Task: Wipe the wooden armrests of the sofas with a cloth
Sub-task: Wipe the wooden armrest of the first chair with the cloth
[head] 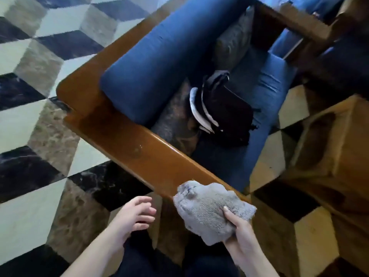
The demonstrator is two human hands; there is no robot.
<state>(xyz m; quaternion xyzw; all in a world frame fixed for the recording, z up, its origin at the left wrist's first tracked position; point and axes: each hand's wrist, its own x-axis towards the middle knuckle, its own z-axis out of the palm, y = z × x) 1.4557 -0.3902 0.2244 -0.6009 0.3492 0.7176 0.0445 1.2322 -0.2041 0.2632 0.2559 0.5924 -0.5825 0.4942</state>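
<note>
A glossy brown wooden armrest of a blue-cushioned armchair runs diagonally from the left toward the lower middle. My right hand grips a crumpled grey cloth, which lies over the near end of that armrest. My left hand hovers just left of the armrest's near end, fingers spread and holding nothing. The far armrest of the same chair shows at the upper right.
A black bag with white straps lies on the blue seat beside a dark patterned cushion. A wooden side table stands at the right. The floor is tiled in a black, cream and brown cube pattern.
</note>
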